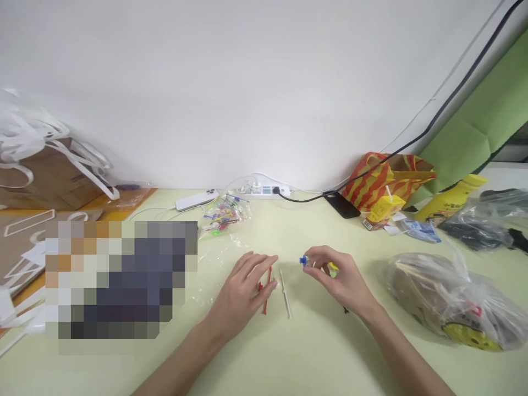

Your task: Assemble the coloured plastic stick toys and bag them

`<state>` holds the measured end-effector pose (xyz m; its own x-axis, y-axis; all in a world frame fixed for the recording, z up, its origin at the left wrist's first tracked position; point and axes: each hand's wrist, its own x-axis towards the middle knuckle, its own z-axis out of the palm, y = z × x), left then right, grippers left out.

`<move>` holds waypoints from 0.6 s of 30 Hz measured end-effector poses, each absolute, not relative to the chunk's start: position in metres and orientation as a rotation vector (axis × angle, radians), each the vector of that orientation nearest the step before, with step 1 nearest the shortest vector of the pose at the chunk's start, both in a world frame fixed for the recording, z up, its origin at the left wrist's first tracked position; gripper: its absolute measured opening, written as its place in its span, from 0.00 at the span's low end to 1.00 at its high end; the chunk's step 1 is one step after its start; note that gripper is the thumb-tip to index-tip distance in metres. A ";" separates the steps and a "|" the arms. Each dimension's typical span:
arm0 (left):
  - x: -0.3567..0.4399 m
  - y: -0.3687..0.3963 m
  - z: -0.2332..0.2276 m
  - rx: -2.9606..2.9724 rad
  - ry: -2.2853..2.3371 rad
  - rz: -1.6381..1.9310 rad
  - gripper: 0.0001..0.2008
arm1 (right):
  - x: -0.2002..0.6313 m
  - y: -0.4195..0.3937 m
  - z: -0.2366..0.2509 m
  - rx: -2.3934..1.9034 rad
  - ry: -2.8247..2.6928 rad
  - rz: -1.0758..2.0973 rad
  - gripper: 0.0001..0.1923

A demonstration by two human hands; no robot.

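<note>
My left hand (243,289) rests on counter (313,352), fingers pinching red stick (267,291). White stick (285,294) just beside. My right hand (340,280) pinches small blue piece (304,260). Weak pinch: piece could drop, roll away.

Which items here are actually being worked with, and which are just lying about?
In use: left hand on red stick; white stick beside it; right hand pinching small blue piece.

Lying about: power strip, phone, striped bag, yellow bottle.
</note>
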<state>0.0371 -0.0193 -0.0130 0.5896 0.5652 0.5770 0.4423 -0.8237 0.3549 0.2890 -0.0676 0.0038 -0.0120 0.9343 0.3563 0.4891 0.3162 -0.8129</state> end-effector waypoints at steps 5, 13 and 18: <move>0.038 -0.022 -0.010 2.592 0.737 1.124 0.15 | 0.269 -0.076 -0.001 -1.198 -1.669 0.463 0.07; 0.041 -0.030 -0.010 2.409 0.622 1.005 0.12 | 0.244 -0.082 -0.020 -1.033 -1.792 0.176 0.13; 0.042 -0.032 -0.009 2.346 0.730 1.084 0.12 | 0.244 -0.082 -0.019 -1.002 -1.804 0.111 0.12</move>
<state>0.0425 -0.0322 -0.0091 0.5503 0.6286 0.5495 0.2729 -0.7574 0.5932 0.2437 -0.0817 -0.0191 -0.1289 0.6720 0.7292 0.5775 0.6487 -0.4957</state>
